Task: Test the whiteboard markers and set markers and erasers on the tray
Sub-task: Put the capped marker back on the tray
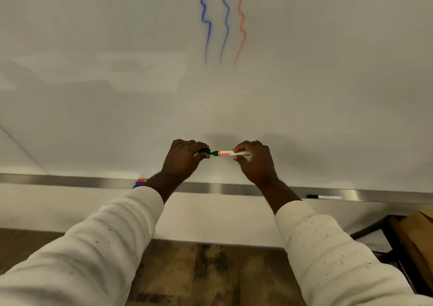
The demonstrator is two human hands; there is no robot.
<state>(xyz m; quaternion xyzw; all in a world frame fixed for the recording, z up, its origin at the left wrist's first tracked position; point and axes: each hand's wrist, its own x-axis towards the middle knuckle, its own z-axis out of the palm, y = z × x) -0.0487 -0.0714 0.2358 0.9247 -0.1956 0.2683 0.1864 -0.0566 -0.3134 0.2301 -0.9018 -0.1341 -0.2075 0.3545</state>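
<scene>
As the head view shows, the green marker (226, 153) lies level in front of the whiteboard (117, 99), just below frame centre, with its cap end toward 9 o'clock and its barrel end toward 3 o'clock. The left hand (182, 159) pinches the green cap (205, 151) between curled fingers and thumb. The right hand (256, 162) grips the white barrel in the same way. Whether the cap is fully seated or part-drawn cannot be told.

Judged handling: light, rigid, smooth plastic. The cap is probably a friction fit, so hold the barrel near its labelled middle and pull straight along the axis, without bending.

At 4 o'clock from the hands a black marker (324, 197) rests on the metal tray (70, 179). At 8 o'clock, red and blue markers (140, 183) lie on it, partly hidden by the left wrist. Three wavy test lines (225, 19) stand at 12 o'clock.
</scene>
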